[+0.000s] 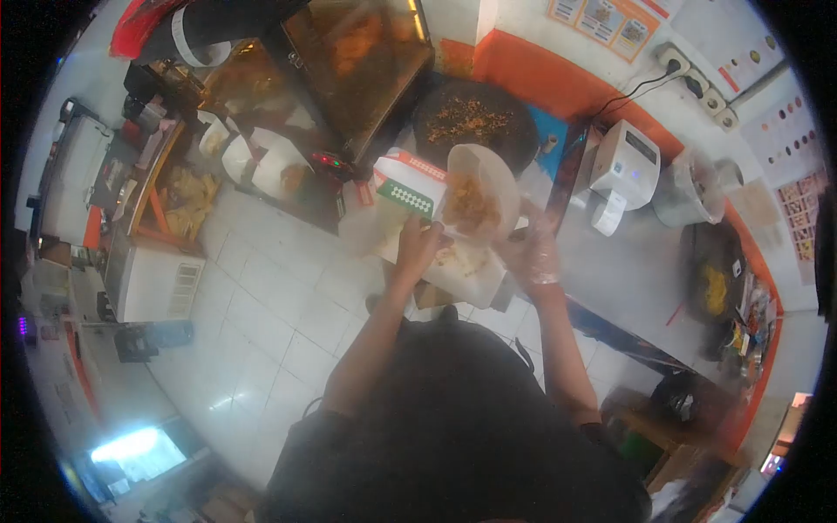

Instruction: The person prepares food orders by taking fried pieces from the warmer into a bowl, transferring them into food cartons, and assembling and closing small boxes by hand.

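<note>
My left hand [420,246] has its fingers closed on a paper food packet [410,187] printed in red, white and green. In my right hand [530,248], covered by a clear plastic glove, is a whitish bowl [493,170]. The bowl is tilted toward the packet, and golden-brown crumbly food [471,205] lies inside it. Below both hands is a white surface, perhaps paper or a tray [471,277], with small crumbs scattered on it. The inside of the packet cannot be made out.
Behind the bowl is a round dark pan [427,122] with brown bits. A glass-sided cabinet [349,61] stands at the back left. On the metal counter [610,279] to the right are a white label printer [626,161] and a clear tub [693,187]. Power sockets [697,85] line the wall.
</note>
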Available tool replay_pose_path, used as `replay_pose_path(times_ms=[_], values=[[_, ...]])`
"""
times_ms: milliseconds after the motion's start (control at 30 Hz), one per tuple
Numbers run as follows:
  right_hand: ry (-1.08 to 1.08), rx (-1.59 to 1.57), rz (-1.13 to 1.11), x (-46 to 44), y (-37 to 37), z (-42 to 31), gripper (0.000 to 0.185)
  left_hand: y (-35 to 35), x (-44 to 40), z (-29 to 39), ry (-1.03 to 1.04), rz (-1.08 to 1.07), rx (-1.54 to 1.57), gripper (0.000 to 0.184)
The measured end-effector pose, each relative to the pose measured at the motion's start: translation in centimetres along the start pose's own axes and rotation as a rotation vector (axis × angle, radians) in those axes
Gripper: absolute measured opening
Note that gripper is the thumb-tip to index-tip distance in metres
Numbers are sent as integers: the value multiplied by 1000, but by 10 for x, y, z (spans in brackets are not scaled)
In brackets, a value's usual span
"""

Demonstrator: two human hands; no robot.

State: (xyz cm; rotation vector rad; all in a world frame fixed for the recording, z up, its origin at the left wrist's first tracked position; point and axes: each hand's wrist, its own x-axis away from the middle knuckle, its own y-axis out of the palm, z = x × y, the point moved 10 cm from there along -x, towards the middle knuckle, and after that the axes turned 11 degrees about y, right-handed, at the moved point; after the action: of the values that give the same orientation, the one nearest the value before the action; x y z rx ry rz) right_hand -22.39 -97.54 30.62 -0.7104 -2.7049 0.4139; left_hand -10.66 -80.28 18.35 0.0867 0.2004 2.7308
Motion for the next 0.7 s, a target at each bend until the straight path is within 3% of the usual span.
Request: replay_pose_path(times_ms=[33, 100, 233, 300, 433, 500, 633, 700], values=[[-3, 5, -4, 3, 0, -1, 67, 3, 1, 3, -8, 5, 6, 35], [-155, 304, 97, 12, -2, -18, 67, 7, 0, 5, 12, 19, 41, 35], [-153, 244, 58, 12, 0, -8, 65, 9, -5, 1, 46, 35, 78, 35], [-322, 178, 161, 16, -4, -7, 68, 9, -6, -1, 33, -9, 73, 35], [-338, 226, 197, 14, -4, -3, 67, 14, -3, 1, -14, -77, 53, 34], [-434, 180, 276, 23, -9, -14, 56, 10, 1, -1, -72, -42, 90, 33], [-394, 246, 310, 21, -9, -8, 66, 3, 5, -15, -170, 47, 233, 34], [-270, 262, 315, 18, -10, -7, 65, -3, 9, -15, -174, 27, 276, 34]])
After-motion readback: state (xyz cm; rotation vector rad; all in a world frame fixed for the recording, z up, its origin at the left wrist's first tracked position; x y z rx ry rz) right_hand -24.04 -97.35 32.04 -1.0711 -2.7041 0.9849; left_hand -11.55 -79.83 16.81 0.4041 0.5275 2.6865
